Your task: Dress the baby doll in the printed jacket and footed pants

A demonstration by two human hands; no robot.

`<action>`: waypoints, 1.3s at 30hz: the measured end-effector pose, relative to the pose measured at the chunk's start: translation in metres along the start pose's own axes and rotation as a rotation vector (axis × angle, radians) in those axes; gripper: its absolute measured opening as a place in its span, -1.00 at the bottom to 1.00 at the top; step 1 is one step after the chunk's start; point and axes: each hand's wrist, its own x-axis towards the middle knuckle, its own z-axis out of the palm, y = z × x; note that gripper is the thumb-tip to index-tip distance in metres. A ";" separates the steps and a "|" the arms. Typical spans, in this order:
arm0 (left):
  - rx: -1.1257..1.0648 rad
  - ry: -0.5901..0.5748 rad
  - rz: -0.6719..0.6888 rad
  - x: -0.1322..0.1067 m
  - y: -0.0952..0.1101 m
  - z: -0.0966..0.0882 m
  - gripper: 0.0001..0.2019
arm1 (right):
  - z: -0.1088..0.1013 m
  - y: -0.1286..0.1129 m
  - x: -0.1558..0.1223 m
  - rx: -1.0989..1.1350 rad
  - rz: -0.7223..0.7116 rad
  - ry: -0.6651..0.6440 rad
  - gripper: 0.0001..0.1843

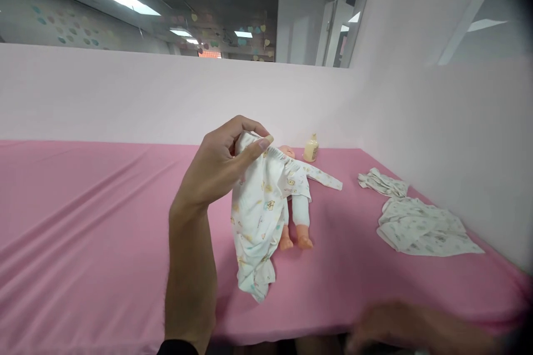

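My left hand (227, 161) pinches the elastic waistband of a small pair of white printed baby pants (256, 222), which hang down in front of me. Behind them a baby doll (300, 213) lies on its back on the pink-covered table, its feet toward me. The doll wears a white printed top (322, 176), one sleeve stretched out to the right; the pants hide much of its body. Low at the right, my right hand (387, 327) is smeared by motion near the table's front edge, and its fingers cannot be made out.
A pale yellow bottle (311, 150) stands behind the doll, near the white wall. On the right lie two crumpled printed cloths, a smaller one (383, 182) and a larger one (427, 227). A pink sheet (104, 244) covers the table, with creases on the left.
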 end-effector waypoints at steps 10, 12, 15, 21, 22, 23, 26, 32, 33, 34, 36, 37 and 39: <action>-0.037 -0.096 -0.007 -0.014 0.027 -0.001 -0.75 | -0.042 -0.022 0.127 -0.002 -0.122 0.314 -0.71; 0.017 -0.103 -0.036 -0.015 0.026 -0.004 -0.75 | -0.044 -0.024 0.116 -0.008 -0.129 0.360 -0.72; 0.051 -0.134 -0.066 -0.021 0.031 -0.008 -0.74 | -0.051 -0.027 0.092 -0.019 -0.179 0.478 -0.77; 0.029 -0.202 -0.039 -0.037 0.067 -0.004 -0.72 | -0.070 -0.044 0.057 0.035 -0.300 0.744 -0.92; 0.025 -0.210 -0.028 -0.039 0.073 -0.003 -0.70 | -0.074 -0.050 0.050 0.042 -0.308 0.769 -0.93; 0.023 -0.213 -0.015 -0.040 0.080 -0.003 -0.68 | -0.077 -0.056 0.042 0.048 -0.307 0.788 -0.93; 0.010 -0.195 0.040 -0.039 0.102 -0.007 -0.62 | -0.087 -0.077 0.013 0.093 -0.269 0.806 -0.87; -0.051 -0.198 0.138 -0.031 0.150 -0.023 -0.62 | -0.111 -0.100 -0.036 0.308 -0.268 0.805 -0.77; -0.063 -0.208 0.148 -0.031 0.155 -0.024 -0.64 | -0.115 -0.100 -0.041 0.308 -0.230 0.764 -0.76; -0.077 -0.221 0.153 -0.031 0.160 -0.024 -0.64 | -0.118 -0.100 -0.046 0.289 -0.180 0.715 -0.74; -0.100 -0.262 0.153 -0.033 0.168 -0.022 -0.64 | -0.120 -0.101 -0.052 0.211 -0.071 0.584 -0.72; -0.100 -0.292 0.149 -0.034 0.172 -0.019 -0.63 | -0.119 -0.103 -0.053 0.169 -0.040 0.513 -0.71; -0.077 -0.377 0.143 -0.038 0.180 -0.013 -0.61 | -0.111 -0.110 -0.052 0.113 -0.035 0.397 -0.71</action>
